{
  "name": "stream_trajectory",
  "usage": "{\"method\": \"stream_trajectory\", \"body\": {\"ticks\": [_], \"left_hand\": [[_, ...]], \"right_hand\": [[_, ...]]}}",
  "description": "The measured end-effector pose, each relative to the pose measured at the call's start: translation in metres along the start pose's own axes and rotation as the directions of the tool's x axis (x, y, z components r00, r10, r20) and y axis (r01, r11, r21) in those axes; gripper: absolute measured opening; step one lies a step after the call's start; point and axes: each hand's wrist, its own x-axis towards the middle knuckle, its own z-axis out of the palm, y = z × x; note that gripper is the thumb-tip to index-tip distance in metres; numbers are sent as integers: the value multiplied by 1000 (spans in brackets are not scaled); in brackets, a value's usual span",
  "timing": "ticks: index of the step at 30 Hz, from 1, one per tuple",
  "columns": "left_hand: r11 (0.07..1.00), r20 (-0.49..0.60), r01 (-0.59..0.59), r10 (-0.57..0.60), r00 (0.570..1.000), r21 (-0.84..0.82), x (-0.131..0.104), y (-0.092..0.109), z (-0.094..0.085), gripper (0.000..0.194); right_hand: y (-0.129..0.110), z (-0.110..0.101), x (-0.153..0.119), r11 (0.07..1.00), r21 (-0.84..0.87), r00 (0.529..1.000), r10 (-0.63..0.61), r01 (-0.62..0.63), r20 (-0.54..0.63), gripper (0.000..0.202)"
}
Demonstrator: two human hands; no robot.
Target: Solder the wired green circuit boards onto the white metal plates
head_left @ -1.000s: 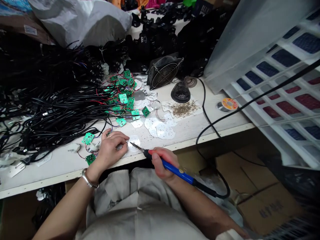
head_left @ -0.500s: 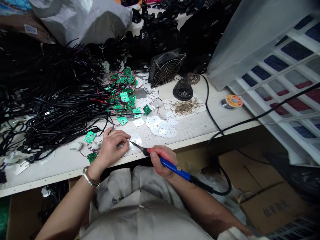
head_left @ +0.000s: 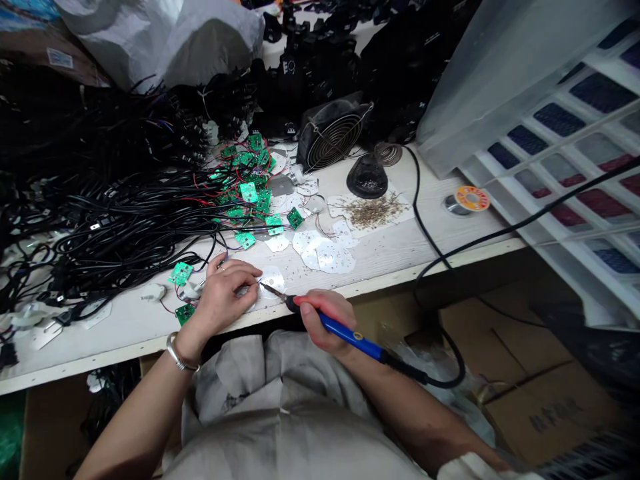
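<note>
My right hand (head_left: 330, 320) grips a soldering iron (head_left: 350, 333) by its blue handle. The iron's tip touches, or nearly touches, a white plate (head_left: 273, 280) at the table's front edge. Beside that tip my left hand (head_left: 230, 290) is closed, fingertips pressed together over the plate's left part. Whatever they pinch is too small to make out. A thin purple wire reaches the back of this hand. Left of it lie green circuit boards (head_left: 181, 273) and a small white round part (head_left: 153, 292) on wires.
Black cables (head_left: 125, 227) are heaped at the left, ending in several green boards. Farther back stand a small fan (head_left: 333, 137) and an iron stand (head_left: 367, 177) behind brown scraps (head_left: 375, 212). A solder spool (head_left: 470, 199) sits at right, near plastic drawers (head_left: 560, 120). Several white plates (head_left: 335, 257) lie mid-table.
Both hands and the soldering iron hold nearly the same position. The view has shifted very slightly; nothing has visibly been picked up or released.
</note>
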Motion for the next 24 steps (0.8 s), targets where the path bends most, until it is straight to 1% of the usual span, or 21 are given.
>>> {"method": "stream_trajectory", "body": {"ticks": [4,10,14,15,17,20,21,22,24], "left_hand": [[1000,-1,-4,4,1000,-8,0,-1,0,11],[1000,11,17,-17,1000,-2,0,0,0,11],[1000,17,24,-24,1000,-3,0,1,-1,12],[1000,18,25,-25,1000,-8,0,1,-2,12],[999,30,33,-32,999,-28,0,0,-3,13],[995,51,62,-58,997,-75,-1,-1,-5,16],[993,51,74,-69,996,-87,-1,-2,-5,17],[992,43,87,-83,996,-95,-1,-3,-4,17],[990,3,106,-106,994,-98,-1,-3,-3,17]], "right_hand": [[-1,-1,0,999,5,999,37,-37,-39,17],[-1,-1,1,1000,-7,1000,12,-12,-28,17],[0,-3,-3,998,-9,996,59,-60,-65,19],[1,-4,-5,997,4,993,83,-83,-83,18],[2,-5,-9,985,23,977,175,-173,-124,19],[5,-3,-14,934,50,919,357,-354,-167,25],[6,-2,-15,917,66,900,399,-394,-173,27],[6,-1,-16,905,82,887,426,-418,-175,28],[8,1,-18,892,104,877,453,-441,-164,29]]}}
